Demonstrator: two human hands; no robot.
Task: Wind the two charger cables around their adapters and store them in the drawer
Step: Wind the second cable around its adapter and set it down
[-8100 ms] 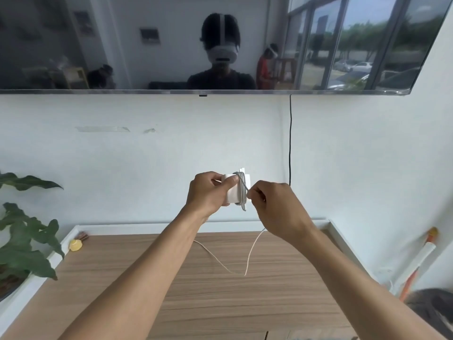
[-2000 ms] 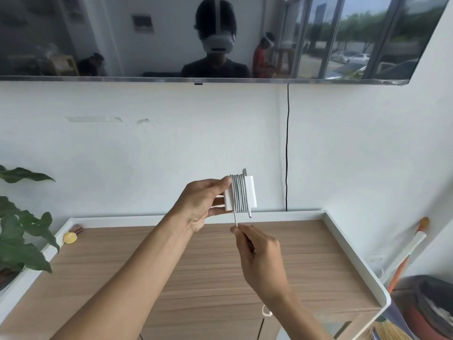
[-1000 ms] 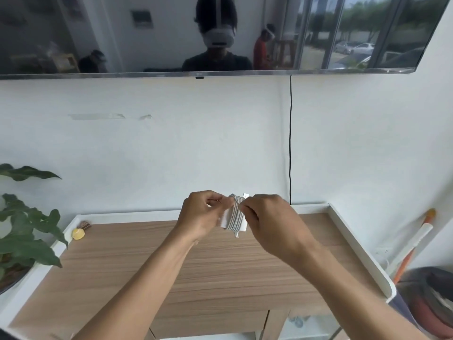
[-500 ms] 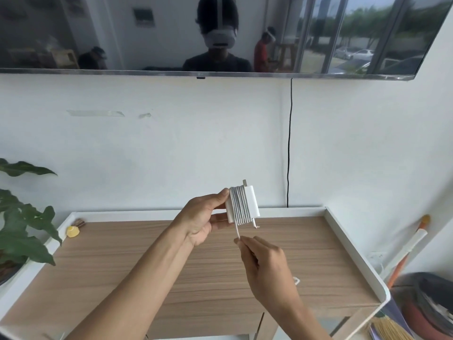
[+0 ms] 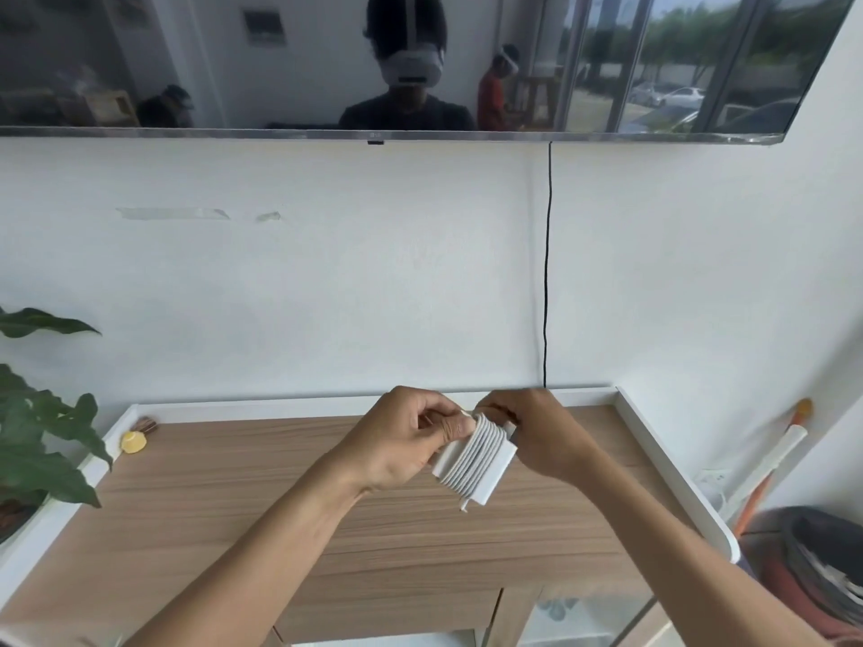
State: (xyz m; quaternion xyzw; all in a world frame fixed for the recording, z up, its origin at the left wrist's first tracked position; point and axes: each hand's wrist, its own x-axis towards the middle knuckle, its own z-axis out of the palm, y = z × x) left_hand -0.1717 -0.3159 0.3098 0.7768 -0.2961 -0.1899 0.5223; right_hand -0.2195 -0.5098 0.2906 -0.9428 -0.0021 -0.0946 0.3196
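Note:
A white charger adapter (image 5: 490,473) is held in the air above the wooden table top (image 5: 233,506), tilted, with a white cable (image 5: 469,457) wound around it in several tight turns. My left hand (image 5: 401,441) grips the adapter's left end between thumb and fingers. My right hand (image 5: 541,436) is closed at the adapter's upper right end, pinching the cable's end there. A short cable tip sticks out below the adapter. Only this one charger is in view. The drawer front (image 5: 387,614) shows under the table top, at the bottom edge of the view.
The table has a raised white rim (image 5: 672,469) at the back and sides. A small yellow object (image 5: 133,442) lies at the back left corner. Plant leaves (image 5: 42,441) hang over the left edge. A black wire (image 5: 546,273) runs down the wall. A bin (image 5: 817,567) stands at right.
My right hand has come up from below the adapter, taking the last hanging cable over to its upper right end. The adapter has tilted and dropped lower; almost no cable hangs free now.

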